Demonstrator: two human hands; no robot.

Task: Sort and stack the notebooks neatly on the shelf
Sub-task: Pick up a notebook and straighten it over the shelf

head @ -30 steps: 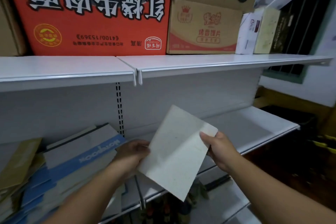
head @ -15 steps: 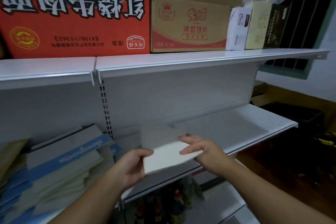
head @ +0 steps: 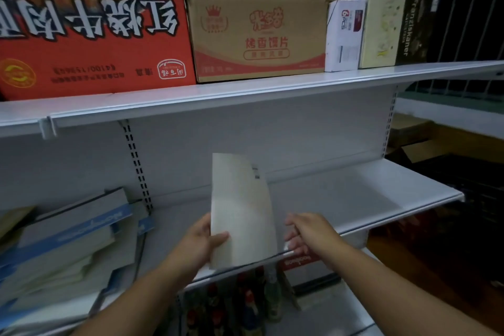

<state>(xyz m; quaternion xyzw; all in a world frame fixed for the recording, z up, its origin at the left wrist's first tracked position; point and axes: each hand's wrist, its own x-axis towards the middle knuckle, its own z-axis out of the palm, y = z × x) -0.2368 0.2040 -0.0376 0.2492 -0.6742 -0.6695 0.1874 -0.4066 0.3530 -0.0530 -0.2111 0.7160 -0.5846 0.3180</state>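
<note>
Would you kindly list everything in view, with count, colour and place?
upper shelf: one, white, top
middle shelf: one, white, centre
red carton: one, red, upper shelf, left
brown cartons: two, brown, stacked, upper shelf, centre
small boxes: three, white, cream, dark, upper shelf, right
notebook pile: several, blue and white, middle shelf, left
notebook: one, cream, upright above middle shelf
bottles: several, red-capped, below middle shelf
left hand: grips notebook's lower left edge
right hand: by notebook's right edge, contact unclear
</note>
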